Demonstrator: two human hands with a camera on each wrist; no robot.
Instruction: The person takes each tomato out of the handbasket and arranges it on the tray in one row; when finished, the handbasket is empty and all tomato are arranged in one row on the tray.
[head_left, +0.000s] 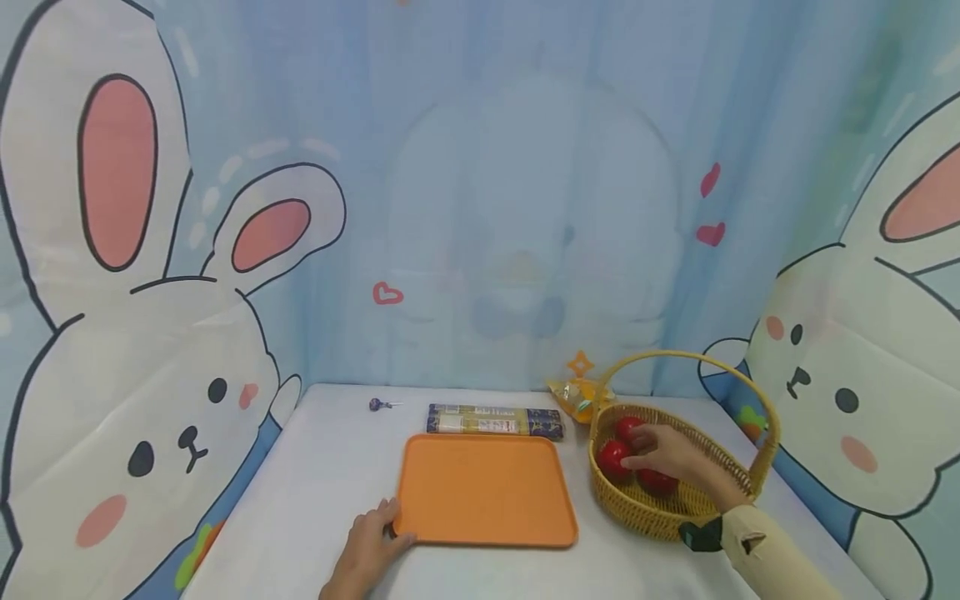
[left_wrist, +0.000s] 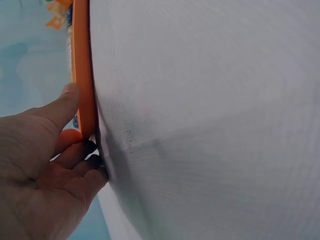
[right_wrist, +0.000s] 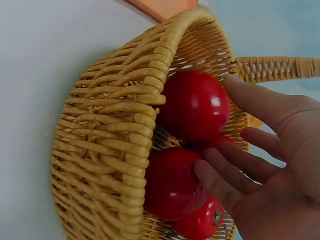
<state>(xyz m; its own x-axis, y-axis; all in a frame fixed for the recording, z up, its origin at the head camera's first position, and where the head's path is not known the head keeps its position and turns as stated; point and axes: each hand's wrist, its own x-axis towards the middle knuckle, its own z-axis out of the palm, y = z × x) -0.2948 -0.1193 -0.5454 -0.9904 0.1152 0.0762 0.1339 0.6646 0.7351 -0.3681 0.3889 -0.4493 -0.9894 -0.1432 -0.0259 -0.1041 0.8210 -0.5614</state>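
In the head view my left hand (head_left: 365, 546) holds the near left corner of an orange tray (head_left: 487, 492) lying on the white table. The left wrist view has the thumb on the tray's rim (left_wrist: 84, 75) and the other fingers around its corner. At the right stands a wicker basket (head_left: 637, 518) with a tall handle, holding several red tomatoes (head_left: 615, 461). My right hand (head_left: 667, 454) reaches over its rim, fingers spread loosely. In the right wrist view, thumb and fingertips are right at two tomatoes (right_wrist: 192, 107), not curled round either; a green stem shows on a lower one (right_wrist: 202, 220).
Behind the tray lie two long navy-and-gold packs (head_left: 495, 422). A shiny gold-orange bag (head_left: 577, 400) sits between them and the basket. A small wrapped lollipop (head_left: 382, 404) is at the back left. A blue rabbit-print curtain (head_left: 480, 208) hangs behind the table.
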